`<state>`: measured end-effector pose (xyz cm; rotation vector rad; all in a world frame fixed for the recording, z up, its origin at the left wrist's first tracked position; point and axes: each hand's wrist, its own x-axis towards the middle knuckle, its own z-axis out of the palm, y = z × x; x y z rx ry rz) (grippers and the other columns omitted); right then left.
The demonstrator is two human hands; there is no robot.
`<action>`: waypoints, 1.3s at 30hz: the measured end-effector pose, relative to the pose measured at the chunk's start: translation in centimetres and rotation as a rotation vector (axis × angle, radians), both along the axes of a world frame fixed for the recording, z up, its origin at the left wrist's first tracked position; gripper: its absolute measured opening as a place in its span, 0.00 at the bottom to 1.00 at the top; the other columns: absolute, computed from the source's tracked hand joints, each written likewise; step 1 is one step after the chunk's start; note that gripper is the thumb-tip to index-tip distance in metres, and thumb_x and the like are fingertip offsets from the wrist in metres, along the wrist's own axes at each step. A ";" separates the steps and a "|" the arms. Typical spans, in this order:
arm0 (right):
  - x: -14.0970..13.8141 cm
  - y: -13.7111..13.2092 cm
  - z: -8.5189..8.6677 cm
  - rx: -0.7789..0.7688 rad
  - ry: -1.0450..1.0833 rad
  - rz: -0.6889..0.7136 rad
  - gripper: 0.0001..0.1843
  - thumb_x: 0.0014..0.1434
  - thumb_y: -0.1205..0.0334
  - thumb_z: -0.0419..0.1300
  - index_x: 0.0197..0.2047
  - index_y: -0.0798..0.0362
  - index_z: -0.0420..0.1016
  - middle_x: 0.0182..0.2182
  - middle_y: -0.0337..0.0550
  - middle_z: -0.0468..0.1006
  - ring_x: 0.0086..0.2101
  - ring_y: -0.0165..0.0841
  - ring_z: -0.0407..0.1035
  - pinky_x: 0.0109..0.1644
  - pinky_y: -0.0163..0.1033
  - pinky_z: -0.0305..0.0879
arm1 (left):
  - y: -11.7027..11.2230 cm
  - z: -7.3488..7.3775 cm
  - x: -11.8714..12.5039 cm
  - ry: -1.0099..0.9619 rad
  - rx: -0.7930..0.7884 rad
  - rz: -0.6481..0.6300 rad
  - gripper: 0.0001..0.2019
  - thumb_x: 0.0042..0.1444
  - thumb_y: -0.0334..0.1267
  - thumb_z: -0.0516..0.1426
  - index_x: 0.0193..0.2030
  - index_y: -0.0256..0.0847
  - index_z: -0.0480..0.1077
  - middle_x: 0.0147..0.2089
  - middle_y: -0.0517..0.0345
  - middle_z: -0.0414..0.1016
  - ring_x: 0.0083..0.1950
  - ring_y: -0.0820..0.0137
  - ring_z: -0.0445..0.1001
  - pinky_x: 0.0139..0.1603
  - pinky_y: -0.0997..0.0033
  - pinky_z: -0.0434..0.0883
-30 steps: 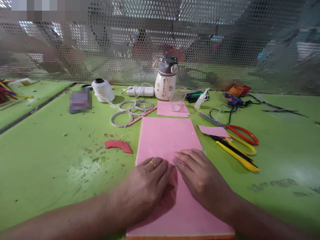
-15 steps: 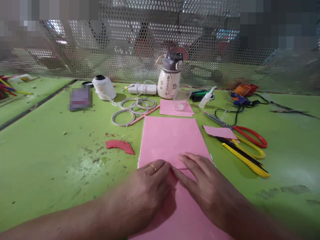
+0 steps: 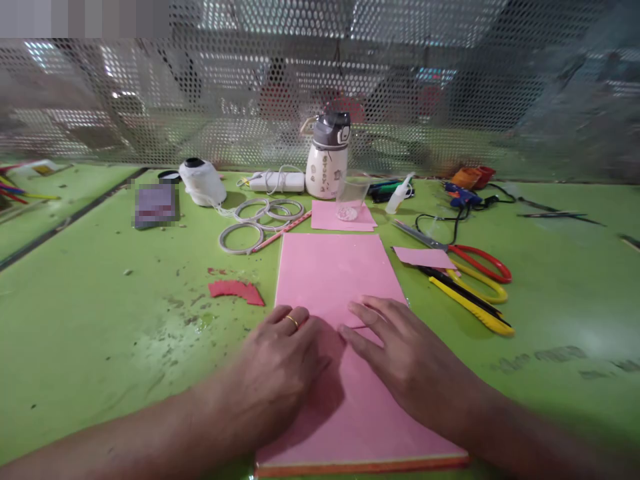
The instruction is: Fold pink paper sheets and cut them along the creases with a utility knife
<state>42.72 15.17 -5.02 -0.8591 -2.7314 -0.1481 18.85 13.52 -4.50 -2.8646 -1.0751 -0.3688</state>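
A stack of pink paper sheets point(image 3: 340, 267) in a clear sleeve lies lengthwise before me, with a thin crosswise line near its middle. My left hand point(image 3: 287, 367), with a ring on one finger, rests on its left side. The fingers of that hand are curled under and the fingertips are hidden, so I cannot make out what they hold. On the right side of the pink stack, my right hand point(image 3: 400, 347) lies palm down with its fingers spread, holding nothing. A gap of pink paper shows between the two hands.
Right of the stack lie scissors point(image 3: 480, 260), a yellow cutter knife point(image 3: 470, 307) and a pink paper strip point(image 3: 425, 258). A red paper piece point(image 3: 237, 291) lies left. Behind are tape rolls point(image 3: 241, 238), a clear cup point(image 3: 353, 197), a bottle point(image 3: 327, 163) and a thread spool point(image 3: 204, 181).
My left hand has moved left, away from my right hand, which keeps its flat pose. The view has shifted, and the stack's near edge now shows.
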 end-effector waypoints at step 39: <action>-0.9 1.1 2.4 0.119 -0.422 0.151 0.09 0.55 0.81 0.58 0.35 0.61 0.75 0.32 0.52 0.76 0.34 0.40 0.67 0.37 0.45 0.66 | 0.8 0.0 -2.7 -0.135 0.048 0.063 0.16 0.66 0.28 0.51 0.30 0.36 0.75 0.35 0.49 0.77 0.37 0.66 0.74 0.37 0.67 0.72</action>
